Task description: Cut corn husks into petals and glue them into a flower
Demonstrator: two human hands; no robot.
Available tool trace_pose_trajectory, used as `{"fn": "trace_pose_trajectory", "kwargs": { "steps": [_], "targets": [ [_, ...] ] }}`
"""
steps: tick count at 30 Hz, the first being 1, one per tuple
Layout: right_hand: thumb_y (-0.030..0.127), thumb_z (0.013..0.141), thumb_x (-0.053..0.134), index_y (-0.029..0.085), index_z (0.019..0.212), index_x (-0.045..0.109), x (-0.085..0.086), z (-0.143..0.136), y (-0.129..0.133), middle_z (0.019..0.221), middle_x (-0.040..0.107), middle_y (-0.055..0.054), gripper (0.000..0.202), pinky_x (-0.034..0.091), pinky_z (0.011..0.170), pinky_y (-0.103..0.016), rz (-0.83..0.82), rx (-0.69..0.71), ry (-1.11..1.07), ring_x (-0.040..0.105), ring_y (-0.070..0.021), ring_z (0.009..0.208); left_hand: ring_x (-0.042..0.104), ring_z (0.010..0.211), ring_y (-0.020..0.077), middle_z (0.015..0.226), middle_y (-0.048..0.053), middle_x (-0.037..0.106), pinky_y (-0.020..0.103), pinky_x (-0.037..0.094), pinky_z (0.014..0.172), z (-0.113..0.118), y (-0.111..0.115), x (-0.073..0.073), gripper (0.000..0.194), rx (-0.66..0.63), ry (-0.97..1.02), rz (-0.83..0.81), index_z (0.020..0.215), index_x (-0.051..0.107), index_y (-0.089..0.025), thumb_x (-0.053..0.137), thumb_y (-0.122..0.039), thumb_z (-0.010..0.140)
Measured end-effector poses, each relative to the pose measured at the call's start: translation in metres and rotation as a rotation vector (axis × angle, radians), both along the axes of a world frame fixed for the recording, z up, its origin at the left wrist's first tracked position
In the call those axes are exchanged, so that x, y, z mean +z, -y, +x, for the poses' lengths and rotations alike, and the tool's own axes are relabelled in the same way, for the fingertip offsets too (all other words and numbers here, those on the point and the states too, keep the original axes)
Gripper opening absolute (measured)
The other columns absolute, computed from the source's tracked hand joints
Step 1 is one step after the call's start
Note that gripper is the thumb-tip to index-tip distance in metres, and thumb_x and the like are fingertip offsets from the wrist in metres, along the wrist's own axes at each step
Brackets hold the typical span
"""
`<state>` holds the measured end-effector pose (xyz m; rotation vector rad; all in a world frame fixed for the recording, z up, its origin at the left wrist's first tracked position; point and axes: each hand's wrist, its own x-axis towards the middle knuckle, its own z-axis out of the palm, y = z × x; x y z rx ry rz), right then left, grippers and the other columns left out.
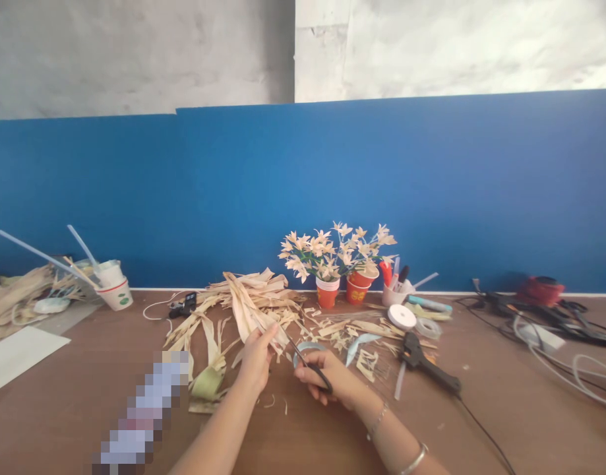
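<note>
My left hand point(257, 359) is closed on the lower end of a pale dried corn husk point(244, 310), which slants up and away over the pile. In my right hand point(325, 377) is a pair of scissors point(316, 375) with dark handles, its blades pointing up and left toward the husk near my left fingers. I cannot make out whether the blades touch it. A heap of dried husks point(270, 284) lies behind my left hand. Cut husk scraps point(339, 336) are scattered past the scissors. A roll of tape point(307, 348) sits just behind my right hand.
Husk flowers point(315, 251) stand in red paper cups point(326, 295) at the back. To the right lie a glue gun point(424, 363), a white spool point(401, 316) and tangled cables point(574, 359). White cups point(115, 293) holding sticks stand left. A blue partition point(223, 191) borders the table.
</note>
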<state>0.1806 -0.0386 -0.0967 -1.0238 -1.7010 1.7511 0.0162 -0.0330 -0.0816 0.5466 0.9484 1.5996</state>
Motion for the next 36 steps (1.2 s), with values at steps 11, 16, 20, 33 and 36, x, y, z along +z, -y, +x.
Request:
{"fn": "trace_pose_trajectory", "kwargs": {
  "steps": [11,16,20,33,36],
  "targets": [
    [0.049,0.071,0.066,0.015,0.07,0.055,0.002,-0.002,0.001,0.042,0.051,0.006,0.036,0.017,0.027,-0.013,0.015,-0.008,0.0,0.039,-0.0041,0.03,0.058,0.054,0.0116,0.059,-0.002,0.063,0.022,0.044,0.053,0.002,0.0,-0.001,0.03,0.005,-0.007,-0.004,0.071,0.058,-0.015,0.079,-0.027,0.054],
    [0.05,0.071,0.066,0.015,0.069,0.055,0.0,-0.002,0.0,0.041,0.05,0.006,0.037,0.02,0.028,-0.013,0.031,0.003,-0.011,0.038,-0.0036,0.029,0.056,0.052,0.0101,0.058,-0.003,0.063,0.021,0.044,0.052,0.001,-0.001,-0.003,0.032,0.005,0.014,-0.008,0.07,0.059,-0.014,0.081,-0.026,0.052],
    [0.051,0.071,0.066,0.015,0.068,0.055,-0.003,-0.001,-0.002,0.041,0.049,0.006,0.038,0.022,0.029,-0.013,0.042,0.011,-0.001,0.037,-0.0034,0.029,0.056,0.052,0.0098,0.059,-0.001,0.063,0.021,0.044,0.051,-0.001,-0.002,-0.004,0.032,-0.004,-0.009,-0.018,0.07,0.059,-0.013,0.082,-0.028,0.053],
    [0.049,0.072,0.067,0.014,0.072,0.06,-0.002,0.004,-0.003,0.043,0.049,0.006,0.036,0.027,0.03,-0.012,0.046,0.063,0.063,0.038,-0.0029,0.031,0.047,0.044,0.0058,0.054,-0.002,0.058,0.017,0.038,0.042,-0.013,-0.007,-0.008,0.033,-0.126,-0.124,-0.035,0.067,0.063,-0.011,0.082,-0.034,0.054],
    [0.049,0.071,0.067,0.014,0.07,0.06,-0.001,0.004,-0.004,0.042,0.048,0.007,0.036,0.026,0.029,-0.012,0.042,0.068,0.082,0.038,-0.0031,0.031,0.046,0.044,0.0053,0.055,-0.002,0.057,0.016,0.038,0.041,-0.015,-0.008,-0.009,0.033,-0.149,-0.138,-0.046,0.069,0.064,-0.011,0.082,-0.034,0.054]
  ]
}}
